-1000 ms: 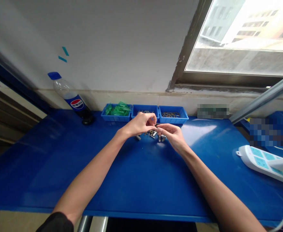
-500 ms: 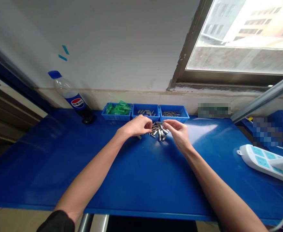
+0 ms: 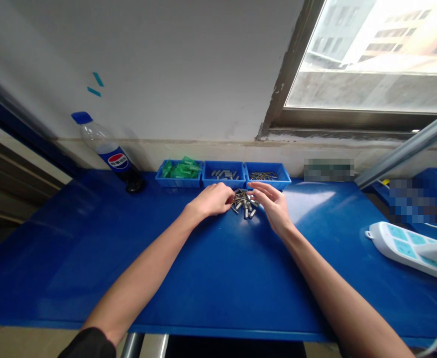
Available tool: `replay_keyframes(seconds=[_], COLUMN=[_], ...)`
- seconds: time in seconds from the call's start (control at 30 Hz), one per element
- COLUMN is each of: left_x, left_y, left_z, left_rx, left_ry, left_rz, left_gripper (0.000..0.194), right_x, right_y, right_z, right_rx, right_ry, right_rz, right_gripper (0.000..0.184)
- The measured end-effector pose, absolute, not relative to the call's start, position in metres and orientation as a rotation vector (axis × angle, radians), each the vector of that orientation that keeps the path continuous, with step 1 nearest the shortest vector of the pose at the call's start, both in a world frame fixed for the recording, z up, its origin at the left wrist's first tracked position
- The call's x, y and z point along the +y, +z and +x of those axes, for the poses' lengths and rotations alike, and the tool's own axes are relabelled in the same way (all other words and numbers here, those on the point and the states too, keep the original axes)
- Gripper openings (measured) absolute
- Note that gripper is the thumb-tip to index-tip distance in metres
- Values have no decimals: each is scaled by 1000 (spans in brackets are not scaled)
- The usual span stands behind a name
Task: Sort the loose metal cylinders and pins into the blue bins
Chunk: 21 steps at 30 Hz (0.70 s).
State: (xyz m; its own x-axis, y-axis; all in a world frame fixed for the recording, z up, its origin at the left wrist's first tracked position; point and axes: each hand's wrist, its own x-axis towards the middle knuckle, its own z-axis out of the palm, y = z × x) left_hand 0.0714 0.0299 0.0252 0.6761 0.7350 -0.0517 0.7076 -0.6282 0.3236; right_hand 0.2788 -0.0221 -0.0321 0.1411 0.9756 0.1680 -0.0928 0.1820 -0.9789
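A small pile of short metal parts (image 3: 244, 204) lies on the blue table (image 3: 218, 278), just in front of three blue bins. My left hand (image 3: 214, 199) rests at the pile's left edge, knuckles up and fingers curled in, their tips on the parts. My right hand (image 3: 273, 203) is at the pile's right edge. Its thumb and fingers are drawn together in a pinch over the parts. What either hand holds is too small to make out.
The bins against the wall hold green plastic pieces (image 3: 181, 170), grey metal sleeves (image 3: 224, 174) and thin pins (image 3: 264, 175). A cola bottle (image 3: 108, 151) stands at the back left. A white power strip (image 3: 412, 248) lies at the right, behind it a slanted metal bar (image 3: 405, 149).
Both hands were raised and joined over the pile a second ago. They have separated and come down to the table, one on each side of the pile.
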Motion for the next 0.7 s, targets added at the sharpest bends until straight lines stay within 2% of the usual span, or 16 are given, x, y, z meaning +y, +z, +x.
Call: replay_keyframes(seconds=[0.2,0.37,0.7], left_x=[31,26,24], left_y=[30,31,37], left_z=[71,71,75], left_rx=[1156,1193,1347], left_ry=[160,164,166], left_rz=[2574,2589,2605], left_gripper=[18,11,18], right_x=[-22,-21,-21], right_y=[-34,-36,-36], right_z=[279,280,279], right_rx=[-1127,-1144,-1096], right_ry=[1046,1064,1120], right_rz=[-1071,-1063,-1033], right_gripper=[30,28,26])
